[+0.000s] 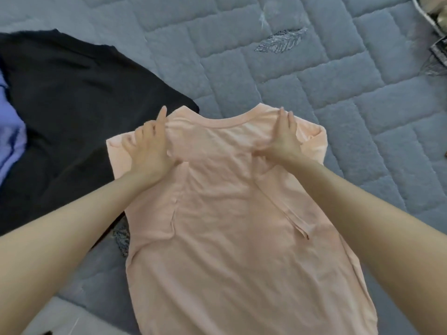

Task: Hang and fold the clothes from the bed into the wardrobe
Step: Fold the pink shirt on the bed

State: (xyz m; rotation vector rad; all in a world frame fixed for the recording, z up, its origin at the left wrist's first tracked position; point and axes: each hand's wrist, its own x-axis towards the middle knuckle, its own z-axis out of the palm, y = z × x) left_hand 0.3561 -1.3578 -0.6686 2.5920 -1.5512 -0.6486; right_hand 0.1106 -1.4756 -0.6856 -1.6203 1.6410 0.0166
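Note:
A pale peach T-shirt (pixel 225 213) lies flat on the grey quilted bed (pixel 314 81), collar pointing away from me, both sleeves tucked in towards the body. My left hand (pixel 151 146) rests on its left shoulder with thumb and fingers pinching the fabric. My right hand (pixel 284 139) presses on the right shoulder beside the collar, thumb gathering a small fold of cloth.
A black garment (pixel 63 112) is spread on the bed to the left, its edge touching the peach shirt. A lilac garment (pixel 9 131) lies at the far left edge. Dark objects (pixel 437 44) sit at the top right corner. A pale floor patch (pixel 67 317) shows at bottom left.

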